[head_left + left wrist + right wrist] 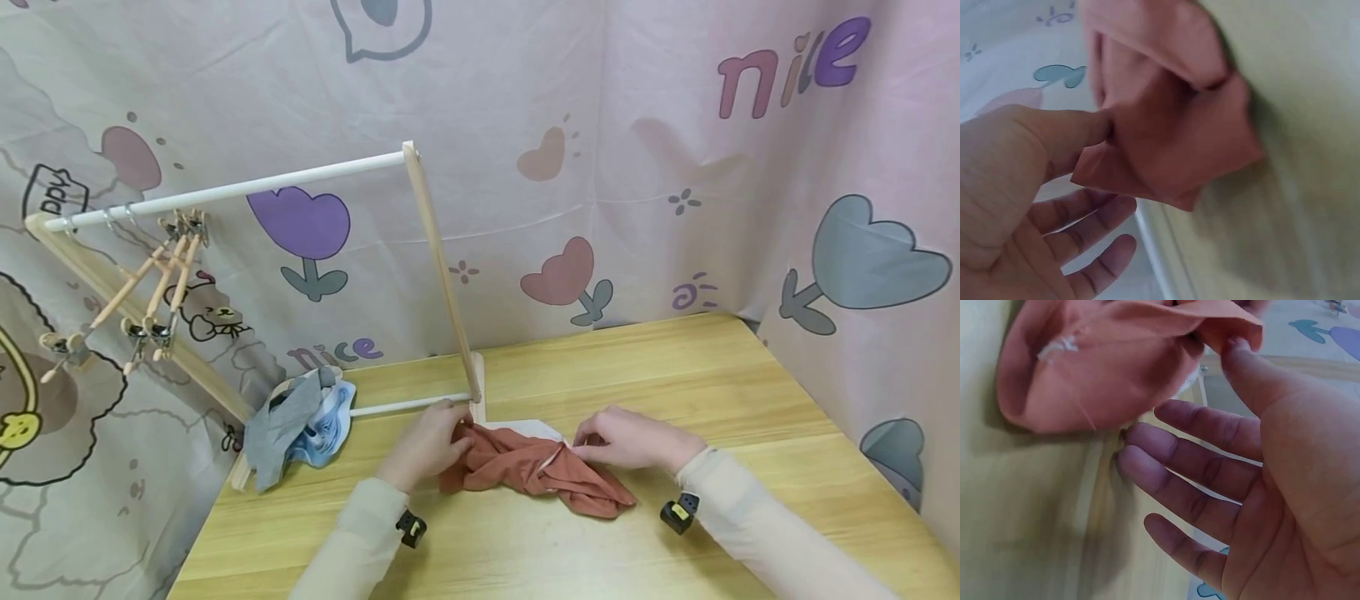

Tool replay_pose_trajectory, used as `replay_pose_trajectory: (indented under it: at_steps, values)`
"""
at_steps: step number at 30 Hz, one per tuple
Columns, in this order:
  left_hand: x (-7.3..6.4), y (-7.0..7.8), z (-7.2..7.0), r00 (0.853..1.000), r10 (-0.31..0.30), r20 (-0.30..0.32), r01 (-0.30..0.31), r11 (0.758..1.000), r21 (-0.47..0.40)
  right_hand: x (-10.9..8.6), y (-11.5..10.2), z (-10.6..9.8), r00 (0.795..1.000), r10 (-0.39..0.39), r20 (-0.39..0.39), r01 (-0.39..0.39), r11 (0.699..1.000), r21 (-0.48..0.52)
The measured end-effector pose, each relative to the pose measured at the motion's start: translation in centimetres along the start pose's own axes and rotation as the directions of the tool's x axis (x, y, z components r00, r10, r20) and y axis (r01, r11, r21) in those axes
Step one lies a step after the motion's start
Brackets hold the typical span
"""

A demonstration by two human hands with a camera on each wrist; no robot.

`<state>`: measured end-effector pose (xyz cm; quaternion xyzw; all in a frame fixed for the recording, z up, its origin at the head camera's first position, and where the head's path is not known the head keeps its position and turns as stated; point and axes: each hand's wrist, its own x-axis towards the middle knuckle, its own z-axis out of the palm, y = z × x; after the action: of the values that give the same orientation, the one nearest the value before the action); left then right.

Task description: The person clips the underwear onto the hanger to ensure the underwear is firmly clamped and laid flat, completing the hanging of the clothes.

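A rust-red cloth garment (517, 462) lies bunched on the table, twisted lengthwise, with a small white patch visible on it in the right wrist view. At its left end my left hand (427, 446) pinches the fabric, the thumb (1094, 125) in front and other fingers loosely below. My right hand (626, 440) is at the far right edge of the garment. In the right wrist view its thumb tip touches a fold, while the other fingers (1160, 478) extend apart from the cloth. Behind the garment, a white piece (528, 428) shows.
A wooden rack (442, 267) with a white top rail (277, 182) stands at the back left. Several wooden clip hangers (168, 267) hang from its left end. Grey and blue clothes (288, 429) are heaped by its left foot. A patterned curtain (480, 125) surrounds the table (750, 400).
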<state>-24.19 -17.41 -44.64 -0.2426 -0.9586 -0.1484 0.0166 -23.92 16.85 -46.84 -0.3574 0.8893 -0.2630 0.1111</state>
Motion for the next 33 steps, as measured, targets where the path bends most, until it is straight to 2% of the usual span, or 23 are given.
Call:
replay_pose_trajectory:
  at_steps: [4,13,20,26,29,33]
  values:
    - [-0.6,-0.2,0.6,0.999,0.008,0.036,-0.008,1.0,-0.011,0.0,-0.5,0.5,0.999,0.0,0.037,0.0,1.0,-0.002]
    - [-2.2,0.7,1.0,0.998,0.063,0.02,-0.062,0.997,-0.048,0.0,-1.0,0.9,0.996,0.044,0.077,-0.045,0.999,0.0]
    - [-4.2,2.9,1.4,0.985,0.174,-0.02,-0.175,0.982,-0.068,-0.6,0.7,-0.8,0.999,0.044,0.005,-0.044,0.997,-0.056]
    - [-5.6,5.3,2.6,0.964,0.267,0.008,-0.264,0.959,-0.106,-0.9,2.1,-2.0,0.995,0.064,-0.076,-0.077,0.982,-0.175]
    - [-6.2,5.5,2.4,0.967,0.253,0.025,-0.247,0.959,-0.143,-1.0,1.7,-2.2,0.991,0.029,-0.133,-0.06,0.97,-0.234]
    - [-6.8,4.3,1.1,0.979,0.196,0.058,-0.179,0.958,-0.223,-1.1,-0.6,-2.0,0.976,-0.084,-0.199,0.019,0.951,-0.309]
